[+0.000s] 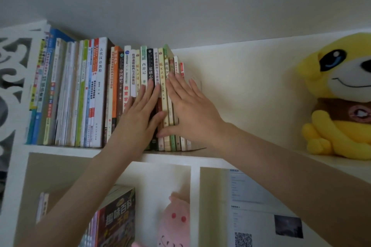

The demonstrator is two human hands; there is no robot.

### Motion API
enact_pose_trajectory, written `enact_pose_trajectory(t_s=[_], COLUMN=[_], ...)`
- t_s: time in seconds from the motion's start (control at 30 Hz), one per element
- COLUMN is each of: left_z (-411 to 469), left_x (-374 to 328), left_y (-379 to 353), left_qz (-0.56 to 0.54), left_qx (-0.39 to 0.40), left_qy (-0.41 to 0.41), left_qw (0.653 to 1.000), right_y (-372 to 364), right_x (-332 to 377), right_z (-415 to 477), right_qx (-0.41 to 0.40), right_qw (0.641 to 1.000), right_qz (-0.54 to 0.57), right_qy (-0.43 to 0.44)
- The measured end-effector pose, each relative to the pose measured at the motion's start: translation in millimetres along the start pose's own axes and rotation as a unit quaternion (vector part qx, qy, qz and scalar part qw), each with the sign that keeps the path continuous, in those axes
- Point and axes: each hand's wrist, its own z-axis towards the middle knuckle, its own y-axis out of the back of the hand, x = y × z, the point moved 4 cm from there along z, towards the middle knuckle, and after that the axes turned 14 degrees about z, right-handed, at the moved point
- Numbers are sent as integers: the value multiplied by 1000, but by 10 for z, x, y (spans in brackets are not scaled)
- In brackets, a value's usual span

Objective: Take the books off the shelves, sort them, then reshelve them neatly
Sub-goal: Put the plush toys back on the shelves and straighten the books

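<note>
A long row of upright books (96,94) fills the left and middle of the top shelf (66,149). My left hand (140,114) lies flat, fingers straight, against the spines near the row's right part. My right hand (190,110) presses flat on the spines of the last thin books (166,86) at the right end of the row, its thumb stretched toward the left hand. Both palms hide the lower spines there. A few more books (118,216) stand in the lower left compartment.
A yellow plush toy (339,94) sits at the right end of the top shelf, with bare shelf between it and the books. A pink plush (176,218) sits in the lower middle compartment. Printed sheets (259,206) lean in the lower right compartment.
</note>
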Motion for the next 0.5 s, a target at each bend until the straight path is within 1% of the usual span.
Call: enact_pose_trajectory(t_s=[0.17,0.23,0.3,0.37,0.43,0.5], left_z=[-18,-15,2,21,52,123], left_x=[0,-43,-58,-39,36,199], left_y=[3,24,114,245,350,398], left_qz=[-14,5,-8,-23,-5,25], left_qx=[-62,-60,-53,-68,-89,-78], left_qy=[17,27,39,37,40,83], left_qw=[998,998,998,997,995,993], right_y=[-5,9,26,72,162,256], right_x=[-4,3,1,18,66,132], right_z=[-7,1,0,13,70,190], right_qx=[9,19,32,46,34,7], right_qw=[1000,1000,999,999,999,1000], right_qz=[7,-1,-10,-3,1,-21], right_qy=[4,-4,-14,-18,-4,17])
